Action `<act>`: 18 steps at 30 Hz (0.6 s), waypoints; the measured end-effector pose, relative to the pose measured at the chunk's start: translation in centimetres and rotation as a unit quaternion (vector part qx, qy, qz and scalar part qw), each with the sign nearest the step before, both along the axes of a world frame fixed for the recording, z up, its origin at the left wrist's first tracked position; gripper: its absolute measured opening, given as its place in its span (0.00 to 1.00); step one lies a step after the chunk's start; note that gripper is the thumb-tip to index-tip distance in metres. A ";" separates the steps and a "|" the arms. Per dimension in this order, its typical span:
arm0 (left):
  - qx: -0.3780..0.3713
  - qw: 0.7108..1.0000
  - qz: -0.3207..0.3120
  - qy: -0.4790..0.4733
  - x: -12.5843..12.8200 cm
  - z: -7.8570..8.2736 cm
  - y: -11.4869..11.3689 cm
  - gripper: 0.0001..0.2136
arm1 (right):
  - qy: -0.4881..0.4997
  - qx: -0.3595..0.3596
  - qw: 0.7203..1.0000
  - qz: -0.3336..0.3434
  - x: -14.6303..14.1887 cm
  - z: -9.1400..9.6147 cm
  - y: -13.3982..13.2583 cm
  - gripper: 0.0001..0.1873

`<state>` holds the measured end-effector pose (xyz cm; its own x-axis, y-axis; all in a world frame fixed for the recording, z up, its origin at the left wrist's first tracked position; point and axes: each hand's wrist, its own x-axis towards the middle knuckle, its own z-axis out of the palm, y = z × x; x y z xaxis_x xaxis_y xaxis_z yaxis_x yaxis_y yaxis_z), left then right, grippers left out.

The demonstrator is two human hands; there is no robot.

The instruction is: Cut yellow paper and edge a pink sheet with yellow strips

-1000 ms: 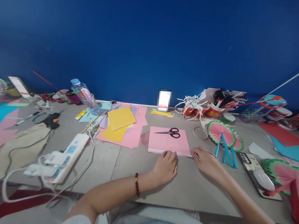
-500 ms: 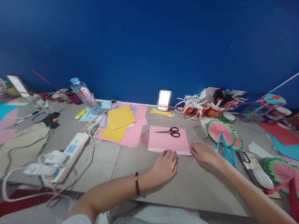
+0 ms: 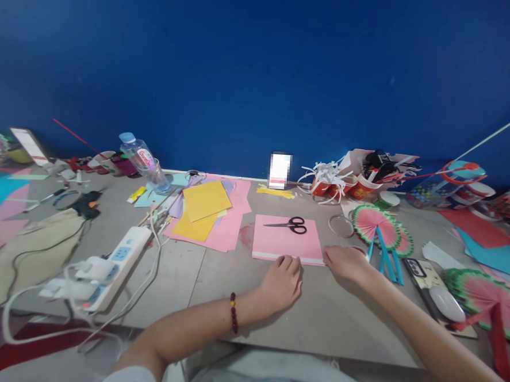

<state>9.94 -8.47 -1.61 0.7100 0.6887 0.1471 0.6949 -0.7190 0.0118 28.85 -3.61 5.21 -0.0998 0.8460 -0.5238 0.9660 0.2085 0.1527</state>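
- Left hand (image 3: 280, 282), nearest the surface's (image 3: 316, 327) near edge; fingers bent and close together, fingertips at the pink sheet's (image 3: 290, 242) near edge;
- right hand (image 3: 346, 262) at the sheet's near right corner; fingers narrow, but whether they pinch paper I cannot tell;
- sheet flat mid-surface, white strip (image 3: 270, 255) along its near edge; black scissors (image 3: 289, 225) on its far half;
- yellow strips (image 3: 276, 192) by the surface's far edge.
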 end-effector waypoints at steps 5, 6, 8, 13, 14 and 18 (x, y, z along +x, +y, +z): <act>-0.002 1.000 -0.002 -0.003 0.0 0.0 0.1 0.21 | -0.005 -0.006 1.000 0.011 -0.4 0.4 0.2 0.18; -0.002 1.000 -0.002 -0.005 0.0 0.0 0.1 0.21 | -0.006 -0.009 1.000 0.012 -0.5 0.5 0.2 0.18; -0.002 1.000 -0.001 -0.006 0.0 0.0 0.0 0.21 | -0.007 -0.014 1.000 0.013 -0.7 0.7 0.3 0.18; -0.002 1.000 0.001 -0.008 0.0 0.0 0.0 0.20 | -0.015 -0.023 0.999 0.021 -1.0 1.1 0.5 0.16; -0.001 1.000 0.000 -0.009 -0.1 0.0 0.0 0.20 | -0.017 -0.024 0.999 0.024 -1.0 1.1 0.6 0.16; 0.003 1.000 -0.002 -0.012 -0.1 -0.1 0.1 0.22 | -0.025 -0.028 0.999 0.025 -1.0 0.9 0.8 0.16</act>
<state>9.88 -8.41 -1.68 0.7086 0.6853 0.1682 0.6921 -0.7214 0.0236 27.83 -2.85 6.11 -0.1131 0.8093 -0.5764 0.9456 0.2657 0.1876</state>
